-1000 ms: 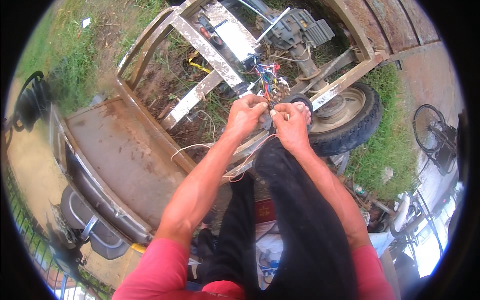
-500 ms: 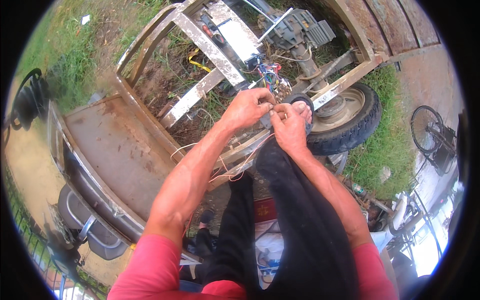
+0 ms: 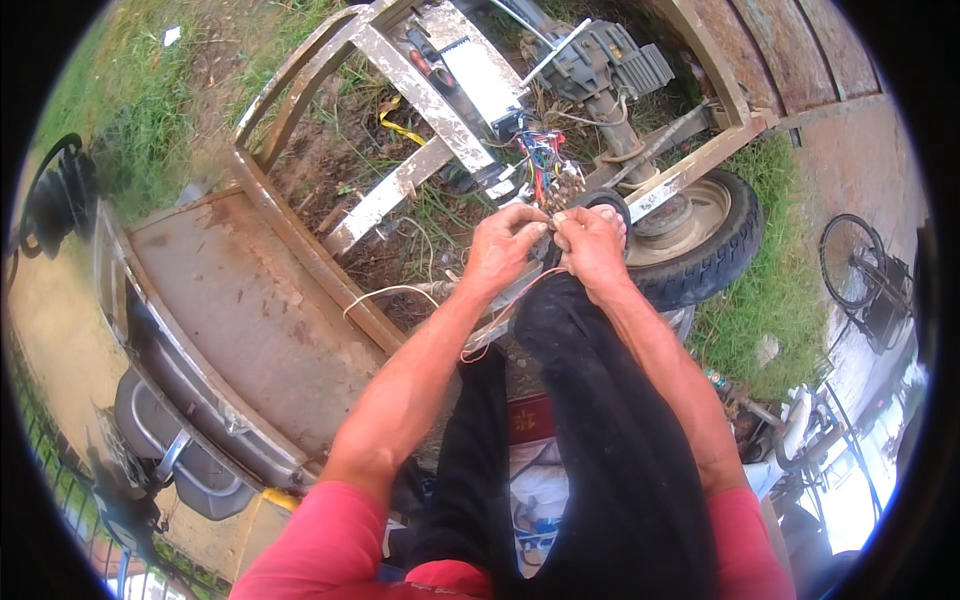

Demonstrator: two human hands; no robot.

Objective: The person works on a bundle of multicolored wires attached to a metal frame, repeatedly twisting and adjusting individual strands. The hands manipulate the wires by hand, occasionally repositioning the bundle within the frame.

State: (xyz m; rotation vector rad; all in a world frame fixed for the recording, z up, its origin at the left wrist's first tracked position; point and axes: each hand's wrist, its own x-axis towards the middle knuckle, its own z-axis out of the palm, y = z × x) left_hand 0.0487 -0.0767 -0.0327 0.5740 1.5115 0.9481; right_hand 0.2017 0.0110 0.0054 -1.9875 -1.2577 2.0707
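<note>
Close together, as the head camera looks down, both bare hands meet above the black-trousered right knee (image 3: 560, 320). The left hand (image 3: 507, 248) has thumb and forefinger pressed together; whatever sits between them is too small to tell. The right hand (image 3: 592, 244) is bunched in a pinch, seemingly on the slender orange-pink wire (image 3: 534, 284), which loops below the hands and runs up to the right one. Just beyond the fingertips lies a tangled bundle of multicoloured thin wires (image 3: 545, 155), with a clump of small brownish connectors (image 3: 564, 190) at its near end. Behind it, a flat white rectangular box (image 3: 476, 80) rests within a brown metal frame with peeling white paint (image 3: 420, 88).

For such fine finger work, short grips near the meeting point should give the best control. Resting the wrists near the knee would steady both hands, and leaving slack in the loop would spare the pinch from tugging. Keeping the bundle's loose strands clear of the fingertips would also help.
</note>
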